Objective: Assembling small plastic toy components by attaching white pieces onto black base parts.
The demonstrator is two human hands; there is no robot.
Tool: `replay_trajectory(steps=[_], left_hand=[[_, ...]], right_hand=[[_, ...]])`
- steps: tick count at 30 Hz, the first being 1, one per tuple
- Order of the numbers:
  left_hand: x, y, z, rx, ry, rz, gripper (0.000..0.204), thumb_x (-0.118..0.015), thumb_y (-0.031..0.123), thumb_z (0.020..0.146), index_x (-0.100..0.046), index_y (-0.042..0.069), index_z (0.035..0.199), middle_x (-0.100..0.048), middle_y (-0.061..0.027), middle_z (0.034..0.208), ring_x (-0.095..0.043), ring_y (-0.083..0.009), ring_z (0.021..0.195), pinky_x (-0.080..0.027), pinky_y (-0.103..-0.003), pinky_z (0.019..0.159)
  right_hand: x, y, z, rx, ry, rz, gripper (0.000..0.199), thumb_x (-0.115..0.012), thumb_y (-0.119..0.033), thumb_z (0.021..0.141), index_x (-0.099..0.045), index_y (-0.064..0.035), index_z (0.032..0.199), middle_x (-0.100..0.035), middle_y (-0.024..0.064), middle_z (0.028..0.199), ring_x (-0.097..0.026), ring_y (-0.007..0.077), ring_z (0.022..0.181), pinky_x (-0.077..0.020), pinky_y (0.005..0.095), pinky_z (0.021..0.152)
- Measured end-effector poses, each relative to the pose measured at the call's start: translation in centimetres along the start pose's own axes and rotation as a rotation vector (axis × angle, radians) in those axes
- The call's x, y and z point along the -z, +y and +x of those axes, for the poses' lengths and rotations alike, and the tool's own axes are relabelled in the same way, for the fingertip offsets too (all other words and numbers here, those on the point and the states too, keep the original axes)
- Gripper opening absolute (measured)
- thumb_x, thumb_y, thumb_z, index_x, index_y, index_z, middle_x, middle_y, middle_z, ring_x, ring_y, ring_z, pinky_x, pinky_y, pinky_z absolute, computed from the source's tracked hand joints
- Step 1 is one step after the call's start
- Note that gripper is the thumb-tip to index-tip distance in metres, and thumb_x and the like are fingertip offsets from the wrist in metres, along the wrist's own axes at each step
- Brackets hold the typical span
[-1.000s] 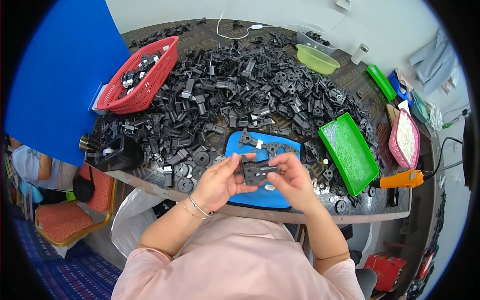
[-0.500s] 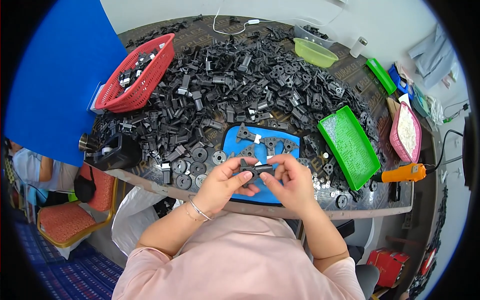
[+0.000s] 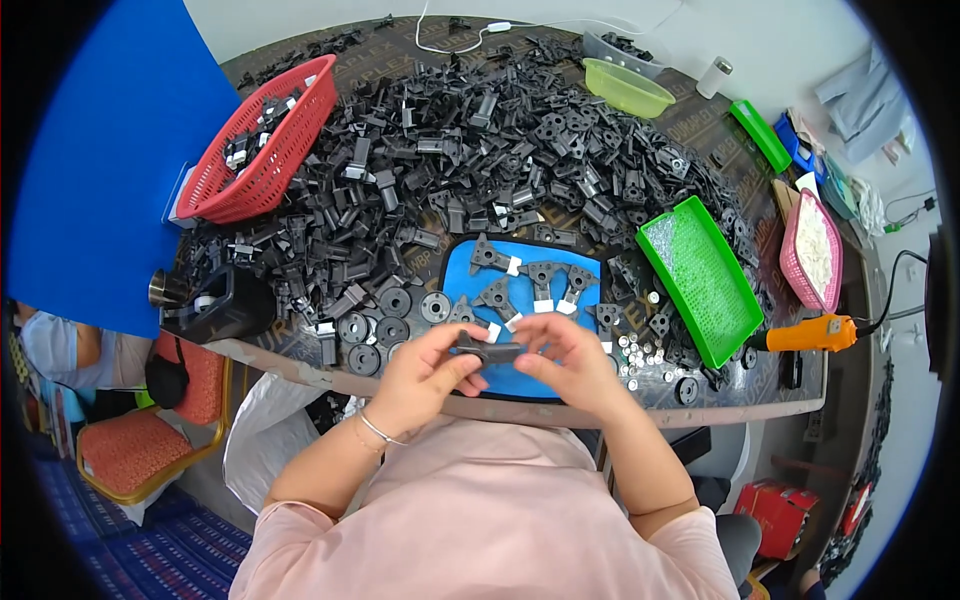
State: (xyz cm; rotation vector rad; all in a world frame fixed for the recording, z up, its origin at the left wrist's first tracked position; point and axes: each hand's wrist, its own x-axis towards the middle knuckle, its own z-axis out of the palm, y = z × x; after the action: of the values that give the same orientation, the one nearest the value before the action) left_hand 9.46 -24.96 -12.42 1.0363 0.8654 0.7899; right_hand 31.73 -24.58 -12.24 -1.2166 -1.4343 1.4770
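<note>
A black plastic part (image 3: 490,350) with a tubular body and a flared end is held level above the blue mat (image 3: 520,384). My left hand (image 3: 425,372) is closed around its flared end, thumb on the near side. At the tube's other end, the thumb and fingertips of my right hand (image 3: 575,365) are closed loosely about it. Several similar black parts with white ends (image 3: 543,285) lie on the mat just beyond my hands. Black round discs (image 3: 395,302) rest left of the mat, and small silvery round pieces (image 3: 640,358) are scattered to its right.
A large heap of black parts (image 3: 440,150) covers the table behind the mat. A red basket (image 3: 225,195) stands at left. To the right are a green tray (image 3: 715,290), an orange power screwdriver (image 3: 810,335) and a pink basket (image 3: 808,245). A yellow-green basin (image 3: 628,88) sits far back.
The held part has turned so its tube lies more lengthwise, and it has shifted slightly left. My right fingers have loosened and spread. The whole view has moved a little.
</note>
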Motion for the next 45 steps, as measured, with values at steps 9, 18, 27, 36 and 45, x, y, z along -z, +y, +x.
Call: replay_trajectory(steps=[9,18,27,36,45], left_hand=[[1.7,-1.1,0.0,-0.025,0.111,0.362,0.027,-0.063,0.004,0.088,-0.059,0.004,0.115,-0.060,-0.0009,0.083,-0.056,-0.0061,0.067,-0.047,-0.021,0.060],[-2.7,-1.5,3.2,-0.326,-0.156,0.997,0.024,-0.063,0.006,0.084,-0.061,0.006,0.108,-0.063,-0.0115,0.099,-0.063,-0.0303,0.082,-0.052,-0.035,0.070],[-3.8,-0.6,4.8,-0.254,-0.214,1.007,0.022,-0.062,0.006,0.084,-0.060,0.005,0.106,-0.064,-0.0118,0.099,-0.063,-0.0313,0.082,-0.052,-0.037,0.071],[-6.2,-0.5,5.2,-0.291,-0.263,1.379,0.023,-0.059,0.008,0.078,-0.059,0.007,0.101,-0.059,-0.0082,0.083,-0.063,-0.0263,0.072,-0.053,-0.035,0.062],[-7.3,-1.5,5.3,-0.374,-0.285,1.504,0.022,-0.058,0.009,0.073,-0.056,0.006,0.095,-0.056,-0.0073,0.079,-0.062,-0.0232,0.066,-0.052,-0.035,0.056]], right_hand=[[1.3,2.9,-1.0,0.217,0.139,-1.014,0.024,-0.080,-0.011,0.063,-0.069,-0.0098,0.085,-0.056,0.0062,0.091,-0.056,0.0274,0.087,-0.0458,0.0380,0.074],[0.2,3.4,-1.0,0.147,0.096,-1.031,0.022,-0.080,-0.018,0.062,-0.071,-0.0126,0.082,-0.053,0.0035,0.088,-0.054,0.0234,0.090,-0.0388,0.0381,0.074],[1.9,4.1,-1.3,0.155,0.136,-0.983,0.021,-0.079,-0.019,0.062,-0.071,-0.0126,0.080,-0.053,0.0025,0.089,-0.053,0.0228,0.090,-0.0374,0.0385,0.073],[2.2,4.1,-0.5,0.186,0.094,-1.015,0.015,-0.076,-0.019,0.063,-0.070,-0.0135,0.076,-0.053,0.0019,0.088,-0.052,0.0224,0.088,-0.0361,0.0389,0.073],[4.2,1.9,-0.4,0.148,0.233,-0.874,0.016,-0.076,-0.011,0.069,-0.072,-0.0116,0.084,-0.056,0.0047,0.091,-0.055,0.0244,0.090,-0.0390,0.0409,0.077]])
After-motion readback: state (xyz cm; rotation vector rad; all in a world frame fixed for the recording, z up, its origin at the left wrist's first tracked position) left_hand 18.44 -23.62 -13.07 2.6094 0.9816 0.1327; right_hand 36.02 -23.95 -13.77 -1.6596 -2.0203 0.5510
